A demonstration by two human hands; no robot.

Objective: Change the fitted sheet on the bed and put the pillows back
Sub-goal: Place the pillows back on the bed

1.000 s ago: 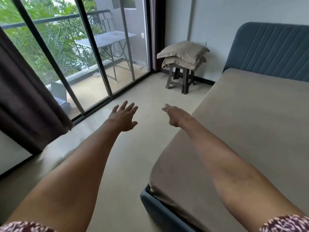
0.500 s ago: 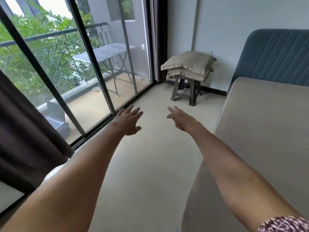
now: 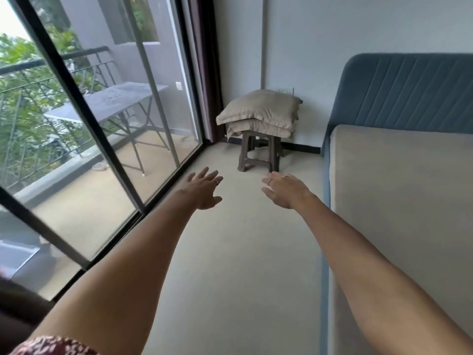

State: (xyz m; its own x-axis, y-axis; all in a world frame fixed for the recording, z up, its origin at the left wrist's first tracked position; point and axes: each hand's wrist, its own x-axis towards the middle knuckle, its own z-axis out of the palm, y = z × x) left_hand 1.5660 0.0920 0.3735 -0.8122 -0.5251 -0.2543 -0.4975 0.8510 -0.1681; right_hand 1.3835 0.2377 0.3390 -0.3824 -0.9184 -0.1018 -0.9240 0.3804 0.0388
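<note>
Pillows (image 3: 259, 112) are sitting on the stool (image 3: 258, 155) w/ sheet (image 3: 399, 190) on, I'm reaching both empty hands, left hand (image 3: 203, 187) & right hand (image 3: 284, 189), fingers wide.

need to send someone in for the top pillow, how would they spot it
Look to the corner past the blue headboard, where the wall meets the dark curtain. A small brown stool stands there with two beige pillows stacked on it. The top pillow is the plumper one, lying over the flatter bottom pillow.
</note>
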